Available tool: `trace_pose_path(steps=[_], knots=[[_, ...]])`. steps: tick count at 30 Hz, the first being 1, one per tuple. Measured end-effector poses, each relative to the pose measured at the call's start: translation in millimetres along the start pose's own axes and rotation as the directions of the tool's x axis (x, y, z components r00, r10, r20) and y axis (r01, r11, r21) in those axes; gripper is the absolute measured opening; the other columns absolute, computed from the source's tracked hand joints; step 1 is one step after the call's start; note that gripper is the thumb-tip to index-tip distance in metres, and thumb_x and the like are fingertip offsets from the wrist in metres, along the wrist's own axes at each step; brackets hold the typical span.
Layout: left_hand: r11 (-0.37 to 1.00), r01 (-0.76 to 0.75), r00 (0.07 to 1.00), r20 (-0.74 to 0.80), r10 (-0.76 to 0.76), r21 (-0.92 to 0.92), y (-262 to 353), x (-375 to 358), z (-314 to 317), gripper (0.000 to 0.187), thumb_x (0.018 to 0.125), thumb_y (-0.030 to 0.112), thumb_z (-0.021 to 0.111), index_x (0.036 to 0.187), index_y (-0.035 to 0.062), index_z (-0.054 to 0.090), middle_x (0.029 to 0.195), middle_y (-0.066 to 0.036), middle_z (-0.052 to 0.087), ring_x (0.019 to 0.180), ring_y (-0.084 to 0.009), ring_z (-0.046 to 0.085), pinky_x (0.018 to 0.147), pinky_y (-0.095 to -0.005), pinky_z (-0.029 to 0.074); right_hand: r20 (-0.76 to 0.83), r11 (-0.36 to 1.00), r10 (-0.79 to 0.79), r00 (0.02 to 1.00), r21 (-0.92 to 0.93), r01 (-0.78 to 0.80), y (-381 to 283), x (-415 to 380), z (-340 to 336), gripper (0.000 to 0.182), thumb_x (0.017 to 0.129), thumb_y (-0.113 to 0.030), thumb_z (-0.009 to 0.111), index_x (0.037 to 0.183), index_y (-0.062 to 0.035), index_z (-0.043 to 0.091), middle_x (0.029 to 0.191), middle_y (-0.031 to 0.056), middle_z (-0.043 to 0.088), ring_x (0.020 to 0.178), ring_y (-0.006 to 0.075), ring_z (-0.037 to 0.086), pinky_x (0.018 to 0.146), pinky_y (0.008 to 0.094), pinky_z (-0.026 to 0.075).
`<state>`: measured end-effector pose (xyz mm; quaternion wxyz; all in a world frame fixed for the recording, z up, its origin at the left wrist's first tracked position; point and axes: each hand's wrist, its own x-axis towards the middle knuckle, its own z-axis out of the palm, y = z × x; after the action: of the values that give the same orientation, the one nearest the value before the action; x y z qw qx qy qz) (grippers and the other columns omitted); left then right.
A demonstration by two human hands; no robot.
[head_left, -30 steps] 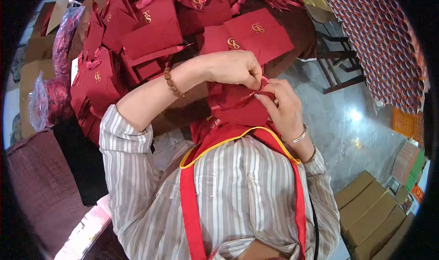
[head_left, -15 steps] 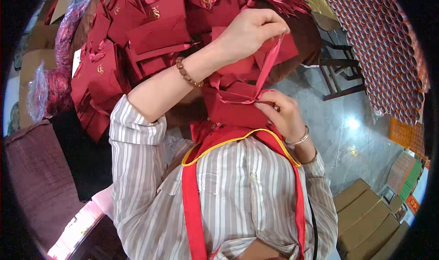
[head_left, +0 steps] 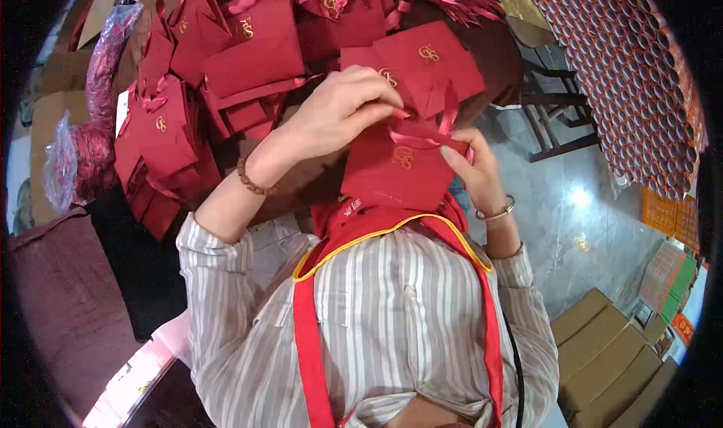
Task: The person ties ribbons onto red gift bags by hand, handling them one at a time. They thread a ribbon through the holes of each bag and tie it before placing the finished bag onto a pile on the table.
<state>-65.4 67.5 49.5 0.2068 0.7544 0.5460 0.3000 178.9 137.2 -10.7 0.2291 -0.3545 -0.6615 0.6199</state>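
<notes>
A small red paper bag (head_left: 395, 168) with a gold emblem faces up in front of my chest. A pink ribbon (head_left: 418, 140) runs across its top edge, with a loop standing up at the right. My left hand (head_left: 346, 111), with a beaded bracelet on the wrist, is closed at the bag's upper left corner, fingertips pinched near the ribbon. My right hand (head_left: 476, 168) grips the bag's upper right corner between thumb and fingers. Just beyond lie flat red bags (head_left: 433, 55) with gold emblems.
Piles of red bags (head_left: 256, 44) cover the dark round table (head_left: 501, 59). Plastic-wrapped red ribbon (head_left: 94, 149) stands at left. Rows of small round items (head_left: 625, 81) fill the upper right, near a wooden stool (head_left: 561, 126). Cardboard (head_left: 602, 353) lies lower right.
My left hand has come down and left from the raised ribbon to the bag's top corner. The bag now shows its emblem side, and my right hand has shifted slightly to its right corner.
</notes>
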Motion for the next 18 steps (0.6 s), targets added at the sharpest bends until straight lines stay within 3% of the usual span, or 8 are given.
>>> trace_pose_path(steps=[1,3,5,6,8,12,13,18], knots=[[0.987,0.068,0.997,-0.056,-0.061,0.144,-0.7,-3.3,5.5,0.016,0.083,0.012,0.056,0.094,0.0016,0.060,0.090,-0.010,0.058,0.089,-0.0257,0.055,0.078,-0.0323,0.043,0.020,0.998,-0.055,0.998,-0.022,0.056,2.2,2.3,-0.1,0.014,0.083,-0.010,0.062,0.093,-0.0050,0.054,0.077,-0.0058,0.052,0.070,0.0023,0.044,0.062,0.0174,0.037],[0.994,0.080,0.997,-0.016,-0.079,0.073,-13.0,-9.9,17.4,0.016,0.084,0.012,0.055,0.095,0.0014,0.059,0.090,-0.010,0.058,0.090,-0.0257,0.055,0.079,-0.0328,0.043,0.049,0.992,-0.117,0.992,-0.045,0.119,2.8,6.8,-3.4,0.012,0.084,-0.012,0.061,0.093,-0.0052,0.055,0.076,-0.0062,0.052,0.070,0.0021,0.043,0.063,0.0168,0.036],[0.975,0.132,0.990,0.079,-0.119,-0.177,-21.0,-9.8,20.5,0.016,0.085,0.011,0.054,0.095,0.0003,0.059,0.091,-0.010,0.058,0.089,-0.0240,0.055,0.079,-0.0321,0.043,0.015,0.994,0.044,0.999,0.104,-0.045,1.9,9.8,-10.3,0.011,0.087,-0.015,0.056,0.093,-0.0052,0.057,0.077,-0.0058,0.054,0.069,0.0017,0.045,0.064,0.0161,0.037],[0.976,0.127,0.990,0.082,-0.114,-0.177,-21.1,-9.5,21.7,0.016,0.085,0.011,0.054,0.095,0.0003,0.059,0.091,-0.010,0.058,0.089,-0.0240,0.055,0.079,-0.0321,0.043,0.008,0.994,0.043,0.999,0.105,-0.044,1.9,12.1,-8.2,0.011,0.087,-0.015,0.056,0.093,-0.0052,0.057,0.077,-0.0058,0.054,0.069,0.0017,0.045,0.064,0.0161,0.037],[0.930,0.205,0.978,0.103,-0.182,-0.304,-19.4,-9.5,26.3,0.015,0.085,0.011,0.054,0.094,-0.0001,0.059,0.089,-0.010,0.058,0.087,-0.0219,0.055,0.078,-0.0306,0.043,-0.066,0.899,0.162,0.984,0.420,-0.120,1.9,16.0,-1.8,0.015,0.087,-0.019,0.057,0.093,-0.0048,0.059,0.085,-0.0017,0.057,0.079,0.0048,0.049,0.072,0.0207,0.040],[0.932,0.178,0.984,0.061,-0.167,-0.316,-15.9,-11.5,40.8,0.014,0.087,0.011,0.053,0.091,-0.0020,0.057,0.087,-0.009,0.056,0.083,-0.0199,0.055,0.074,-0.0281,0.043,0.045,0.904,0.278,0.959,0.324,-0.277,3.4,23.9,-6.0,0.015,0.090,-0.018,0.053,0.095,-0.0054,0.059,0.082,-0.0012,0.061,0.073,0.0047,0.054,0.061,0.0199,0.042],[0.899,0.229,0.973,0.090,-0.211,-0.373,-21.4,-14.7,42.7,0.015,0.088,0.012,0.053,0.088,-0.0025,0.055,0.085,-0.007,0.055,0.080,-0.0157,0.052,0.072,-0.0271,0.042,-0.005,0.901,0.106,0.994,0.425,-0.094,7.7,25.8,0.9,0.017,0.091,-0.019,0.049,0.094,-0.0056,0.059,0.087,-0.0001,0.061,0.075,0.0073,0.055,0.063,0.0218,0.044],[0.756,0.451,0.892,0.227,-0.390,-0.474,-28.5,-29.6,41.5,0.018,0.090,0.015,0.051,0.085,-0.0021,0.053,0.078,-0.004,0.053,0.075,-0.0099,0.048,0.069,-0.0251,0.041,-0.069,0.708,0.252,0.965,0.694,-0.135,-3.7,22.3,-3.2,0.018,0.092,-0.021,0.045,0.100,-0.0093,0.057,0.097,-0.0009,0.057,0.083,0.0102,0.054,0.072,0.0265,0.044]])
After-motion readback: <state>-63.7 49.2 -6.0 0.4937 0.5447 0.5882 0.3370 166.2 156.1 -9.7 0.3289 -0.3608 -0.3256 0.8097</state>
